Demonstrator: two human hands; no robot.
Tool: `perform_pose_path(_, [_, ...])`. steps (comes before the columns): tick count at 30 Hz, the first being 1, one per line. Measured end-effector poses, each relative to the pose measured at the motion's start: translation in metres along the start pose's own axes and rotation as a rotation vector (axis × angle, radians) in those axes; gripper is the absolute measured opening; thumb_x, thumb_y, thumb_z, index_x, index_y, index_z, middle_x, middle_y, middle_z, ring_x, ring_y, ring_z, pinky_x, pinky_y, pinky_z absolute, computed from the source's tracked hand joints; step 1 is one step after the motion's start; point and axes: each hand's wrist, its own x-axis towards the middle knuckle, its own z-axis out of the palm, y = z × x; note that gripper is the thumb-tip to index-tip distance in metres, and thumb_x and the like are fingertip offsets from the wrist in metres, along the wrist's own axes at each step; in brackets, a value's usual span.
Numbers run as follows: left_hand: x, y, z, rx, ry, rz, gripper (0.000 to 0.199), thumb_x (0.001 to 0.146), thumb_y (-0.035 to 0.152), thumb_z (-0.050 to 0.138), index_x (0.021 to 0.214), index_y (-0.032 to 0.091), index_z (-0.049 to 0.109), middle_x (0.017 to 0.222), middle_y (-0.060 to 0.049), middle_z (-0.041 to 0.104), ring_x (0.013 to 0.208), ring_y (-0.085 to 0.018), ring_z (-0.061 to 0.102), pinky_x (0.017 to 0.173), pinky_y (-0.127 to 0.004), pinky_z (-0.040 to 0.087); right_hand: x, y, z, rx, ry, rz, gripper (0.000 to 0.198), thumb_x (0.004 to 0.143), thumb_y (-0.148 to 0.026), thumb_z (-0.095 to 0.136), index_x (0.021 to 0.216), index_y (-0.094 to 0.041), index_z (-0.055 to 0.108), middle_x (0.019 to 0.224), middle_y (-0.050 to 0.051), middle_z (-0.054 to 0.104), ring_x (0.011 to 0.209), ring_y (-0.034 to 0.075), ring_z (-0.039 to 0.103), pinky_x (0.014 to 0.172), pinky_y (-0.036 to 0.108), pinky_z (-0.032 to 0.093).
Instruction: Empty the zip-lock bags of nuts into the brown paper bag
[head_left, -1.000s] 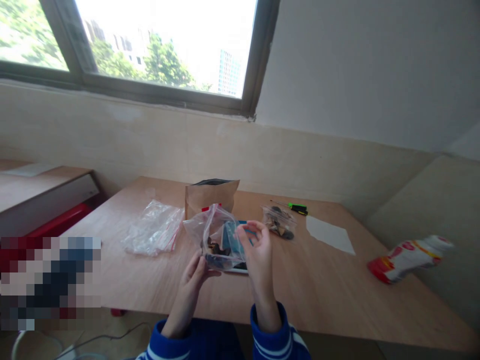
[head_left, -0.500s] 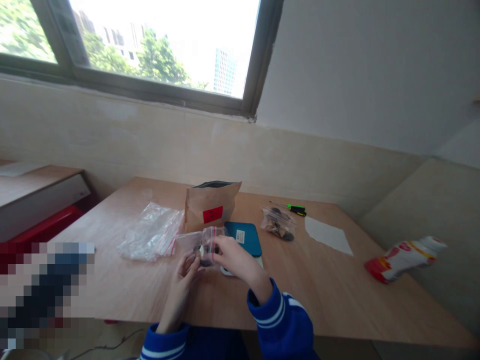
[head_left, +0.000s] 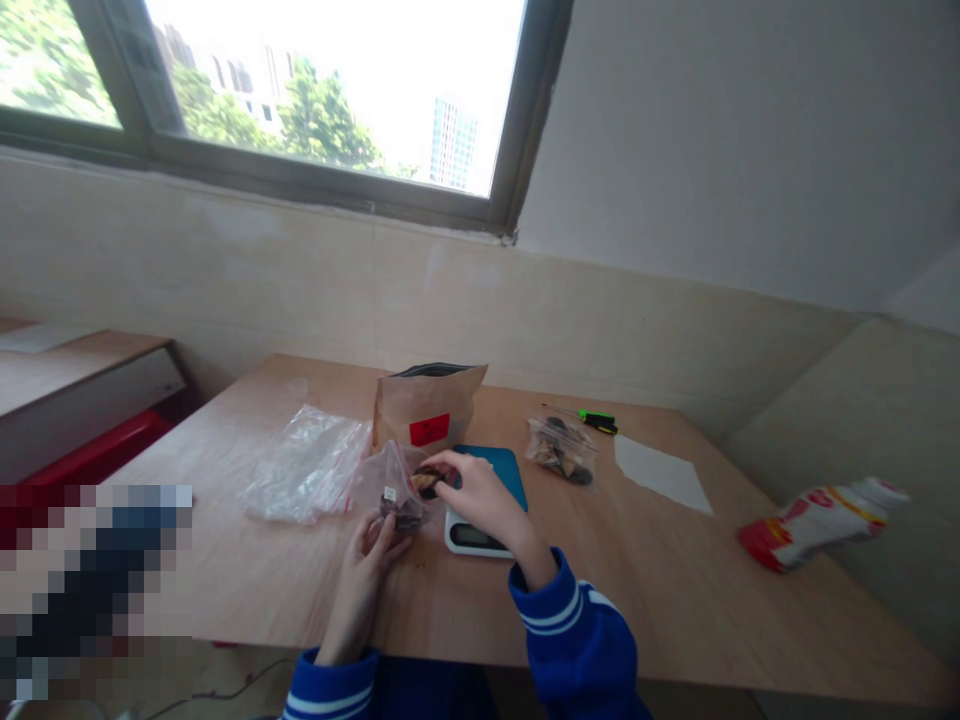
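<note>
My left hand (head_left: 373, 545) is closed on the lower part of a clear zip bag (head_left: 371, 478), which has dark dried pieces at its bottom. Between the fingertips of my right hand (head_left: 472, 492) is a dark and tan dried slice (head_left: 429, 482), close to the bag's mouth on its right side. Partly under my right hand lies a digital scale (head_left: 480, 538) with a white body and a display at its front. A blue flat thing (head_left: 511, 470) covers the scale's back part. Just behind the bag stands a brown paper pouch (head_left: 427, 398) with a red label, its top open.
Several clear zip bags (head_left: 304, 465) lie flat at the left. Right of the scale sits a filled zip bag (head_left: 561, 452), with a green-and-black screwdriver (head_left: 596, 415) behind it. White paper (head_left: 664, 475) and a tipped white-and-red bottle (head_left: 817, 520) are farther right.
My right hand has drawn back rightward from the bag and now shows a dried slice in its fingers. The bag's mouth stands wider, and more of the scale's front is visible.
</note>
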Motion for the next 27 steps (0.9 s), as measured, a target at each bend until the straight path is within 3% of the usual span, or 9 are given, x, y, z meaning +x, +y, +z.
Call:
perform_pose_path(3, [0.002,-0.003,-0.002,-0.044,0.041,-0.031,0.035,0.07,0.031,0.076,0.097,0.017,0.06,0.112,-0.008,0.066,0.101,-0.025,0.066,0.09,-0.038,0.055,0.008,-0.003,-0.019,0.187,0.075,-0.003,0.029,0.075,-0.012,0.055,0.099,-0.019,0.07,0.09,0.002,0.073,0.081,0.016,0.066,0.073,0.027,0.05])
perform_pose_path(6, [0.006,-0.007,-0.006,-0.047,0.016,-0.037,0.033,0.07,0.031,0.076,0.096,0.016,0.062,0.116,-0.01,0.065,0.105,-0.027,0.065,0.092,-0.039,0.054,0.025,-0.008,-0.042,0.383,0.239,-0.052,0.03,0.076,-0.019,0.057,0.104,-0.019,0.067,0.094,0.003,0.072,0.086,0.016,0.066,0.078,0.029,0.051])
perform_pose_path(10, [0.009,-0.013,-0.012,-0.024,-0.012,-0.055,0.033,0.071,0.031,0.075,0.098,0.016,0.064,0.119,-0.013,0.064,0.111,-0.029,0.062,0.096,-0.041,0.051,0.062,-0.016,-0.065,0.486,0.368,-0.16,0.033,0.079,-0.026,0.056,0.11,-0.02,0.062,0.098,0.002,0.07,0.087,0.015,0.064,0.073,0.026,0.05])
perform_pose_path(16, [0.013,-0.018,-0.019,-0.026,-0.002,-0.073,0.027,0.071,0.028,0.074,0.095,0.017,0.067,0.121,-0.013,0.064,0.113,-0.032,0.061,0.096,-0.044,0.051,0.102,-0.006,-0.059,0.099,0.382,-0.202,0.031,0.084,-0.023,0.05,0.115,-0.02,0.052,0.092,0.002,0.066,0.08,0.015,0.061,0.074,0.028,0.046])
perform_pose_path(23, [0.01,-0.014,-0.013,-0.077,0.023,-0.102,0.025,0.074,0.022,0.071,0.097,0.016,0.065,0.137,-0.012,0.052,0.112,-0.031,0.061,0.096,-0.042,0.052,0.094,-0.009,-0.051,-0.301,0.336,-0.232,0.015,0.087,-0.017,0.05,0.097,-0.023,0.057,0.099,0.004,0.069,0.099,0.023,0.056,0.09,0.041,0.035])
perform_pose_path(27, [0.006,-0.008,-0.007,-0.079,0.04,-0.109,0.022,0.076,0.018,0.068,0.098,0.016,0.064,0.133,-0.013,0.056,0.11,-0.03,0.063,0.094,-0.042,0.053,0.093,-0.015,-0.056,-0.317,0.316,-0.248,0.013,0.085,-0.018,0.052,0.095,-0.023,0.059,0.093,0.003,0.07,0.094,0.022,0.058,0.088,0.038,0.036])
